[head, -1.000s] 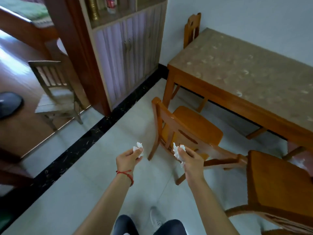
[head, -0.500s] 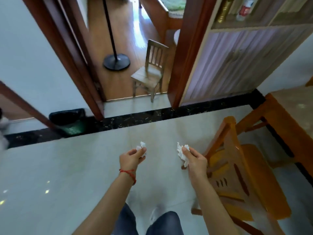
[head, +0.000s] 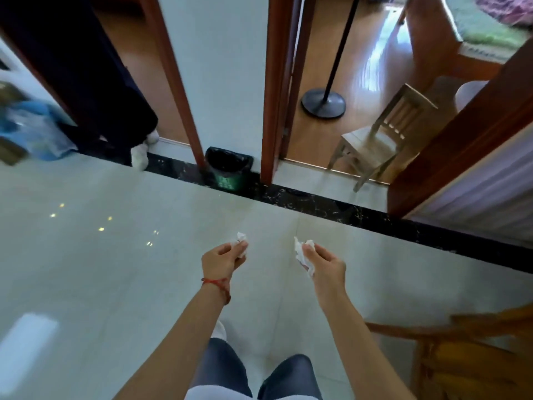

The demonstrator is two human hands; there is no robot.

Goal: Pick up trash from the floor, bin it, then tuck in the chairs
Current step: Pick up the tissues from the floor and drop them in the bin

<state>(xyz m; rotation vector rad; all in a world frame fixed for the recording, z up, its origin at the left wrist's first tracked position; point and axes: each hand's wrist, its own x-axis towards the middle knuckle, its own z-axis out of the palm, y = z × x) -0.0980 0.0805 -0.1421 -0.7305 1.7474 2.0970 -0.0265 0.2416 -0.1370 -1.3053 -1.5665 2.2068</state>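
White tissue wads: two (head: pixel 241 237) (head: pixel 301 253), one per hand (head: pixel 223 259) (head: pixel 326 264).

Glossy tiled floor (head: pixel 115 269), crumpled paper tissues (head: pixel 301 255), plastic-lined bin (head: pixel 229 168)

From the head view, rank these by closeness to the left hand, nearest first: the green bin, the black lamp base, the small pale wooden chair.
1. Green bin, ahead of the left hand, against the wall.
2. Black lamp base, beyond the doorway, ahead and right.
3. Small pale wooden chair, further right; close to the lamp base, a loose call.
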